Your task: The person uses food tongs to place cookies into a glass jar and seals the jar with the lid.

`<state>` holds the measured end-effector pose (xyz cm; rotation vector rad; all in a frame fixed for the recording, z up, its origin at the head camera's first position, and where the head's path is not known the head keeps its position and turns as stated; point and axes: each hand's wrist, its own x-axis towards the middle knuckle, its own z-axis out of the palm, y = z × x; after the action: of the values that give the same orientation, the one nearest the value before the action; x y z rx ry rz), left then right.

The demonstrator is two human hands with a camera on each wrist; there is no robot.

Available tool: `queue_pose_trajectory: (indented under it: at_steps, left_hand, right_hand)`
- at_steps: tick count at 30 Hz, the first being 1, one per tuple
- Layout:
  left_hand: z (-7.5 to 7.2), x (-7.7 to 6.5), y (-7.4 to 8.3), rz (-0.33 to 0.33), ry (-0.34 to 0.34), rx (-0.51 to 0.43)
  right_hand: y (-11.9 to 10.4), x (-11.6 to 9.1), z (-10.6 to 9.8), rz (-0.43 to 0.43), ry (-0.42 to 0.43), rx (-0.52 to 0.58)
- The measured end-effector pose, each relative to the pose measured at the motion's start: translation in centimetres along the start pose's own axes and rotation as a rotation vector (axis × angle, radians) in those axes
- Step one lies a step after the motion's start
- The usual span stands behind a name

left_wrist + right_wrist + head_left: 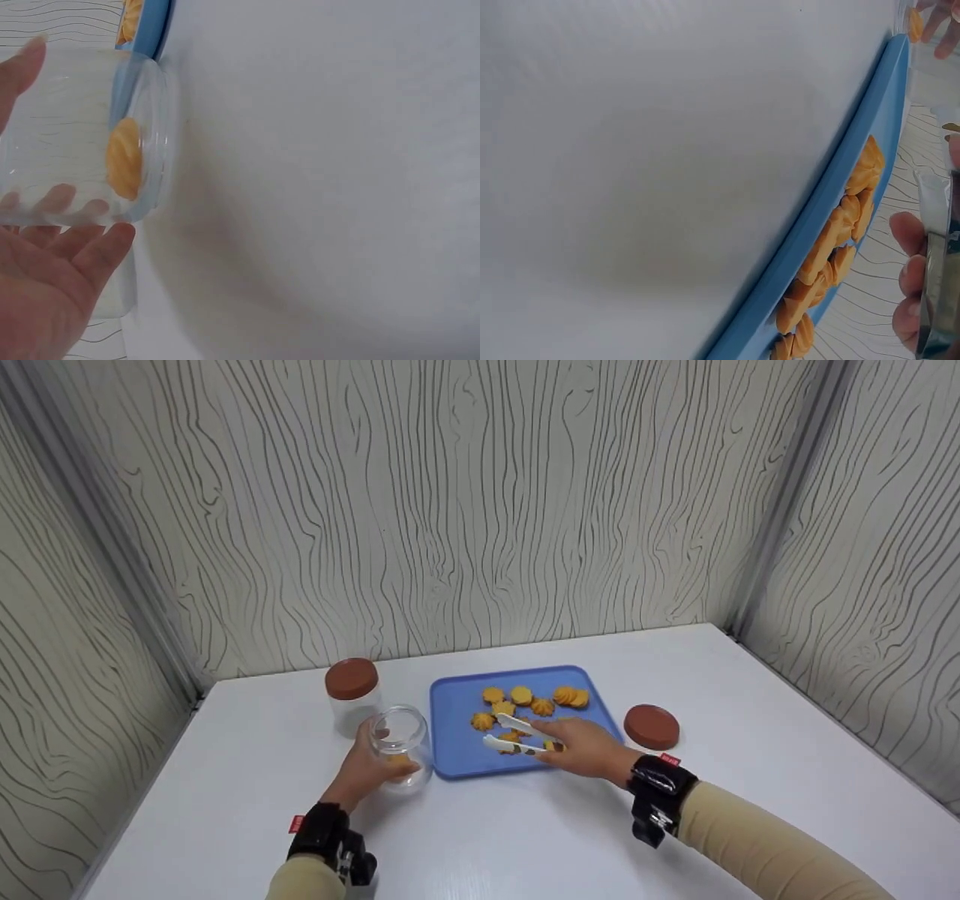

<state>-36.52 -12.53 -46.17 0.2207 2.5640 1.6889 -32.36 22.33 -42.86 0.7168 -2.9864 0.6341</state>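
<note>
Holding jar [416,748] and tongs [505,745], hands [586,747] angle inward.

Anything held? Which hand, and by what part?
Left hand: the uncapped clear jar, by its side wall. Right hand: the tongs, by the handle end.

Cookies [521,695] are golden, tray [452,739] blue, tongs [520,726] perhaps white.

We see wood-grain walls [450,510] at nine, twelve and three o'clock, with grey posts [787,502] at ten and two between them. On the white table [495,840] we find a capped jar [352,694] at eight.
</note>
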Motion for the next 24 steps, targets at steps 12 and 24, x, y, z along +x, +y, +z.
queue_pose_trajectory:
  at_steps: [12,24]
  left_hand:
    - [-0.1,0.0,-0.1,-0.012,-0.001,-0.009]
    - [-0.1,0.0,0.0,-0.038,-0.009,-0.011]
  right_hand:
    - [0.4,0.1,0.8,0.023,0.009,-0.024]
    - [0.6,0.2,1.5,0.078,0.019,-0.04]
